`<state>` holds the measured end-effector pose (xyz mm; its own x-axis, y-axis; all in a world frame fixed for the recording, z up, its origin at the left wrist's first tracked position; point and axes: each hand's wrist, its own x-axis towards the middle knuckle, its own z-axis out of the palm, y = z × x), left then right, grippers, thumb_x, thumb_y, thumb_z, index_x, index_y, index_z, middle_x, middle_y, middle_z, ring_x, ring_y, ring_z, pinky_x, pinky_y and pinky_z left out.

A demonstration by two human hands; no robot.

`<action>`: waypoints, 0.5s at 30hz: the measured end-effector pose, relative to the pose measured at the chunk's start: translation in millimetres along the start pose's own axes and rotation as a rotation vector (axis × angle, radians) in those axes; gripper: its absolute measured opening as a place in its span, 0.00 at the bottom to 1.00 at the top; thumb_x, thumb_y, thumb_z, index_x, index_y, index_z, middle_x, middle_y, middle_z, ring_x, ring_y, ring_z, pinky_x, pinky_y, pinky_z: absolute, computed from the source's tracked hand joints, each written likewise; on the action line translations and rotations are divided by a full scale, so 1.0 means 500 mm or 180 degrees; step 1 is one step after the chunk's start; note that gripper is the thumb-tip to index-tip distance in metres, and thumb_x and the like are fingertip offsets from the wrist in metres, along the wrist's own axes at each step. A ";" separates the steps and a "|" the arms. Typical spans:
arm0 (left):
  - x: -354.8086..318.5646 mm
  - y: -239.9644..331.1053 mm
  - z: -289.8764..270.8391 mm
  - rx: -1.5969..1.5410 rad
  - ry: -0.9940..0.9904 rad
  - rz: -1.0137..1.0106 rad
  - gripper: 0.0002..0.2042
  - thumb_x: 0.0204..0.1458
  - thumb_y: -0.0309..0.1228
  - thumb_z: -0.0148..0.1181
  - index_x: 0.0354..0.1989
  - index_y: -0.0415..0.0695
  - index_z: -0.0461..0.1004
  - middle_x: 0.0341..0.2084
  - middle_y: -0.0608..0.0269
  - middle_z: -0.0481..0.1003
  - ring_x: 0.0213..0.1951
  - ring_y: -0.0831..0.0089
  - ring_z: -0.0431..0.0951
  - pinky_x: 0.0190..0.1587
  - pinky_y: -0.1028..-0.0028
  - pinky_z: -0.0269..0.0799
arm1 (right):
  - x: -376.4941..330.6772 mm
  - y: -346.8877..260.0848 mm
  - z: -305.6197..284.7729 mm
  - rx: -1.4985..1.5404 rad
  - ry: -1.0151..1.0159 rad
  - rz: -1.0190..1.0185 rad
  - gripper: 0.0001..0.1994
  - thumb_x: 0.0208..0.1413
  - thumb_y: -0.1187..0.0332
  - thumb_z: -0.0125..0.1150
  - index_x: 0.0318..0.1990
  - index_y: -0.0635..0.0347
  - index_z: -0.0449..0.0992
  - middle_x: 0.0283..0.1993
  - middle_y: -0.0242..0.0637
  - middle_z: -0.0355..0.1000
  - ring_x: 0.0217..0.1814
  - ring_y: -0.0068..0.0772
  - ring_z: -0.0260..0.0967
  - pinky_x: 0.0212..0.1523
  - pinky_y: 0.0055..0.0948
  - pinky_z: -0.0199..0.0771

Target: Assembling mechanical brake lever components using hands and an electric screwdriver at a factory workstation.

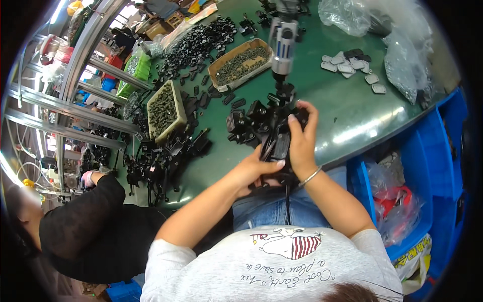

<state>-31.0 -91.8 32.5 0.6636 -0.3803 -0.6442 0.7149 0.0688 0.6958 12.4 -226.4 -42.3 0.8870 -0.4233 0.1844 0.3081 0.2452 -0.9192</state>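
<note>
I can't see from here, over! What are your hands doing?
Left hand and right hand both grip one black plastic part at the green table edge. Hanging power screwdriver just above. Loose black parts crowd beside.

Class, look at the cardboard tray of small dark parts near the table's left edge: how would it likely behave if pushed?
The cardboard tray is full, so probably heavy. Its flat base should slide on the green table, not tip. Thin walls may flex.

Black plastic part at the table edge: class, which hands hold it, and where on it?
Both hands hold the black plastic part: the left hand grips its lower end, the right hand wraps its right side and top.
</note>
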 end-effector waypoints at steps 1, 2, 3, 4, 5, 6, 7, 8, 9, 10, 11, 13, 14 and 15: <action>-0.008 -0.010 0.002 0.0000 0.0094 0.0082 0.30 0.55 0.26 0.64 0.63 0.47 0.56 0.49 0.59 0.72 0.45 0.66 0.80 0.45 0.61 0.82 | -0.002 -0.007 0.000 0.0024 -0.0033 0.0002 0.19 0.58 0.72 0.57 0.56 0.62 0.66 0.55 0.46 0.65 0.58 0.43 0.63 0.62 0.35 0.61; -0.012 -0.019 0.005 -0.0003 0.0187 0.0164 0.32 0.54 0.24 0.64 0.65 0.48 0.54 0.50 0.59 0.72 0.46 0.66 0.79 0.45 0.61 0.82 | -0.005 -0.016 -0.001 -0.0046 -0.0233 -0.0090 0.20 0.58 0.72 0.57 0.57 0.62 0.65 0.57 0.47 0.63 0.60 0.44 0.62 0.63 0.35 0.59; -0.017 -0.028 0.012 -0.0017 0.0212 0.0177 0.32 0.54 0.24 0.64 0.65 0.48 0.54 0.50 0.59 0.72 0.46 0.66 0.79 0.45 0.61 0.82 | -0.008 -0.025 -0.002 -0.0122 -0.0427 -0.0177 0.20 0.58 0.72 0.56 0.58 0.62 0.64 0.59 0.48 0.61 0.62 0.45 0.61 0.65 0.36 0.58; -0.022 -0.034 0.020 -0.0025 0.0321 0.0243 0.33 0.54 0.23 0.63 0.66 0.49 0.53 0.51 0.59 0.71 0.47 0.66 0.79 0.45 0.60 0.82 | -0.007 -0.032 -0.002 -0.0200 -0.0622 -0.0266 0.21 0.58 0.72 0.56 0.59 0.62 0.64 0.61 0.48 0.60 0.63 0.46 0.59 0.66 0.37 0.56; -0.028 -0.039 0.028 -0.0035 0.0429 0.0309 0.34 0.54 0.23 0.62 0.67 0.49 0.52 0.52 0.58 0.70 0.48 0.66 0.78 0.46 0.60 0.81 | -0.003 -0.039 -0.001 -0.0190 -0.0651 -0.0261 0.21 0.58 0.72 0.56 0.59 0.62 0.64 0.61 0.48 0.60 0.63 0.46 0.59 0.66 0.37 0.56; -0.036 -0.044 0.036 -0.0048 0.0541 0.0375 0.34 0.54 0.22 0.62 0.68 0.50 0.52 0.52 0.58 0.70 0.49 0.65 0.77 0.47 0.59 0.81 | -0.001 -0.049 0.000 -0.0167 -0.0771 -0.0364 0.22 0.58 0.72 0.56 0.60 0.62 0.63 0.62 0.49 0.59 0.64 0.46 0.58 0.67 0.37 0.55; -0.044 -0.048 0.042 -0.0067 0.0568 0.0390 0.34 0.54 0.22 0.62 0.68 0.50 0.52 0.52 0.58 0.70 0.49 0.65 0.77 0.47 0.59 0.81 | 0.002 -0.058 0.001 -0.0143 -0.0889 -0.0469 0.22 0.58 0.72 0.56 0.61 0.62 0.63 0.62 0.49 0.58 0.65 0.47 0.57 0.67 0.38 0.54; -0.051 -0.050 0.049 -0.0217 0.0631 0.0509 0.33 0.54 0.22 0.61 0.67 0.49 0.52 0.52 0.57 0.70 0.50 0.65 0.77 0.48 0.58 0.81 | 0.009 -0.067 0.005 -0.0121 -0.1005 -0.0573 0.23 0.58 0.72 0.56 0.61 0.62 0.62 0.63 0.49 0.58 0.66 0.48 0.56 0.68 0.39 0.54; -0.057 -0.050 0.054 -0.0363 0.0693 0.0629 0.33 0.54 0.22 0.60 0.67 0.48 0.53 0.52 0.57 0.70 0.51 0.64 0.77 0.49 0.56 0.80 | 0.016 -0.076 0.011 -0.0109 -0.1032 -0.0571 0.23 0.58 0.72 0.56 0.61 0.62 0.62 0.63 0.49 0.58 0.66 0.48 0.56 0.68 0.39 0.54; -0.061 -0.048 0.057 -0.0502 0.0752 0.0750 0.32 0.54 0.23 0.59 0.67 0.47 0.54 0.51 0.56 0.71 0.51 0.63 0.76 0.51 0.54 0.79 | 0.024 -0.084 0.019 -0.0135 -0.1172 -0.0580 0.23 0.58 0.72 0.56 0.61 0.61 0.63 0.63 0.49 0.58 0.67 0.48 0.56 0.68 0.39 0.54; -0.062 -0.047 0.055 -0.0502 0.0774 0.0760 0.32 0.54 0.23 0.59 0.67 0.47 0.54 0.51 0.56 0.71 0.51 0.63 0.76 0.51 0.54 0.79 | 0.029 -0.090 0.030 -0.0156 -0.1304 -0.0586 0.23 0.58 0.72 0.56 0.61 0.61 0.63 0.63 0.49 0.58 0.67 0.49 0.56 0.68 0.40 0.54; -0.061 -0.039 0.043 -0.0729 0.0890 0.0966 0.30 0.54 0.23 0.60 0.66 0.47 0.56 0.50 0.57 0.72 0.50 0.64 0.77 0.51 0.54 0.78 | 0.045 -0.093 0.060 -0.0153 -0.1430 -0.0604 0.23 0.58 0.71 0.55 0.61 0.61 0.63 0.63 0.49 0.58 0.68 0.49 0.55 0.68 0.41 0.54; -0.060 -0.028 0.038 -0.0833 0.0940 0.1071 0.30 0.53 0.23 0.60 0.65 0.47 0.57 0.50 0.58 0.72 0.50 0.64 0.77 0.52 0.53 0.77 | 0.059 -0.090 0.081 -0.0214 -0.1439 -0.0649 0.22 0.58 0.71 0.55 0.60 0.60 0.65 0.63 0.49 0.59 0.67 0.50 0.56 0.68 0.41 0.55; -0.056 -0.010 0.033 -0.0806 0.0941 0.1083 0.30 0.53 0.23 0.60 0.65 0.47 0.57 0.50 0.58 0.72 0.50 0.64 0.77 0.52 0.53 0.77 | 0.079 -0.086 0.103 -0.0277 -0.1440 -0.0698 0.21 0.59 0.70 0.55 0.60 0.60 0.66 0.62 0.49 0.61 0.67 0.50 0.57 0.67 0.42 0.55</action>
<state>-56.8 -96.5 52.5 0.8756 -0.0232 -0.4825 0.4544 0.3784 0.8064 51.7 -208.8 22.2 0.8707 -0.0319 0.4907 0.4910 0.1113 -0.8640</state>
